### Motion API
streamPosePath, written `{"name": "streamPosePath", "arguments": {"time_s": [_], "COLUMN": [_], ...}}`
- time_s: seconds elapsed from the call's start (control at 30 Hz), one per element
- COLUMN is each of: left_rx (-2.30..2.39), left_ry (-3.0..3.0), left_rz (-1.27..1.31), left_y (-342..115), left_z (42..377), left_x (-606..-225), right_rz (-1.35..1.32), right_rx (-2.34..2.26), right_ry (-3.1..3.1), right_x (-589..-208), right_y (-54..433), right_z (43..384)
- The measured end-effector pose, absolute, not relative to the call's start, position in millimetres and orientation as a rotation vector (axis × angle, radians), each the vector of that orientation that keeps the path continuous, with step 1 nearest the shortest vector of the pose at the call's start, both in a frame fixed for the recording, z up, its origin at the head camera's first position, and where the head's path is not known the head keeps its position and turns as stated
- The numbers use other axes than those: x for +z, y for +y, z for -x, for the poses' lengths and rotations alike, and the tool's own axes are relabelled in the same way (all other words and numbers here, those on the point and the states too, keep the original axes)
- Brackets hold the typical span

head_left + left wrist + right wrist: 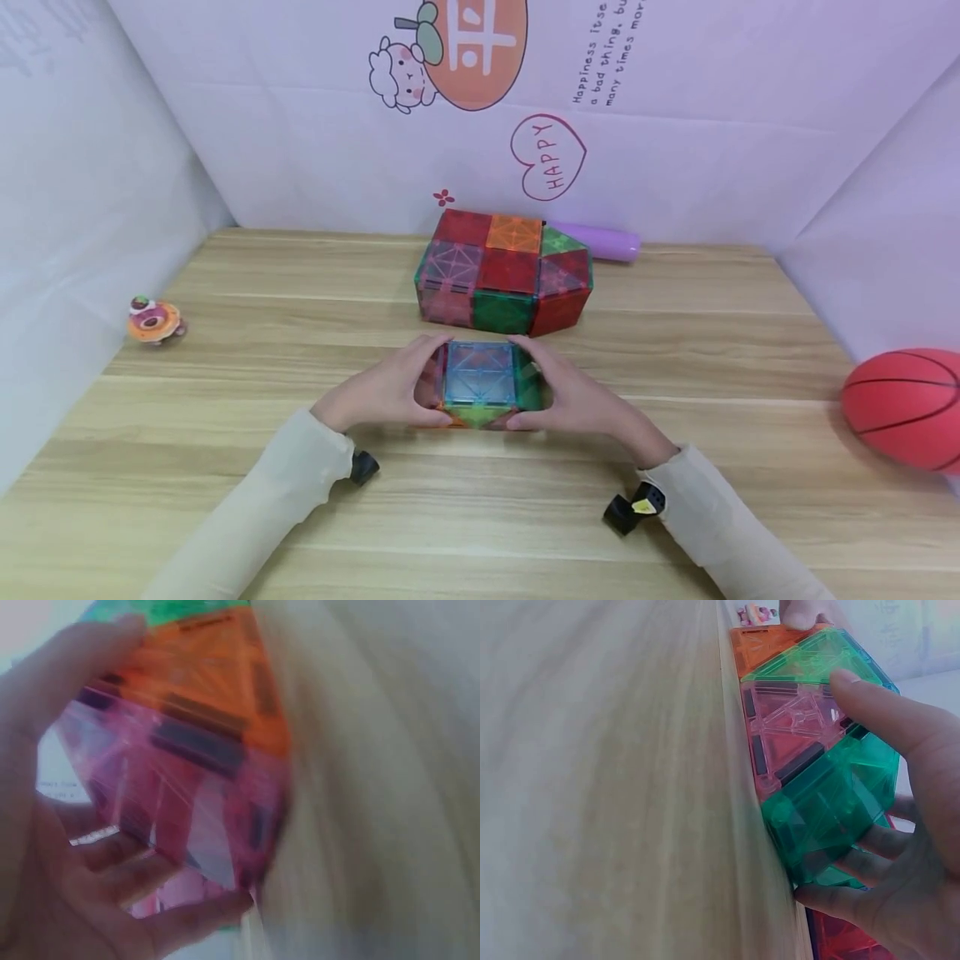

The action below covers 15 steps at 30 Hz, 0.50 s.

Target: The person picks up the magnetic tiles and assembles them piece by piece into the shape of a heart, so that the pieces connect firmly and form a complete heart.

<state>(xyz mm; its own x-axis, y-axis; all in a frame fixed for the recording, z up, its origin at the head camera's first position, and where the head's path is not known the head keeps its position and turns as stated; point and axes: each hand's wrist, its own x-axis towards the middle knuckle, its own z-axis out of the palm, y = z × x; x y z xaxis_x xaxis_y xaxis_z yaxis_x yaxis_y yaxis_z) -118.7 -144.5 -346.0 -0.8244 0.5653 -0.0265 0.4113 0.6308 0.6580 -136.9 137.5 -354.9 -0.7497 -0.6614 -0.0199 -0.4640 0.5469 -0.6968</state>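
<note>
Between the two hands sits a small block of see-through magnetic tiles (pixel 481 379), with a pale blue square on top and sloping sides. My left hand (pixel 386 385) grips its left end, thumb at the near edge and fingers round the far side. In the left wrist view, an orange tile (pixel 206 675) and a pink tile (pixel 169 769) face that palm. From the right, my right hand (pixel 581 398) holds the other end the same way. Its thumb lies by a light green triangle tile (pixel 814 660), and its fingers curl behind a dark green tile (pixel 829 806).
Just behind stands a larger magnetic-tile structure (pixel 510 271) in red, orange, green and purple. A purple cylinder (pixel 607 243) lies behind it against the printed backdrop. A red ball (pixel 907 408) is at the right edge, and a small doughnut-shaped toy (pixel 153 321) at far left.
</note>
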Motion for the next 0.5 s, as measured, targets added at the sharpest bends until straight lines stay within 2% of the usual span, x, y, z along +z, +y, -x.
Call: {"name": "streamPosePath", "arguments": {"time_s": [0.33,0.5], "left_rx": [1.023,0.801], "left_ry": [2.736,2.954], "left_rz": [-0.873,-0.965], "left_y": [-131,-120], "left_z": [115,105], "left_x": [-342,-341], "right_rz": [0.934,0.881], "right_rx": [-1.072,-1.148], "right_ry": [2.559,2.545], "right_x": [-347,-349], "right_y": [142,148], "right_z": [135,130]}}
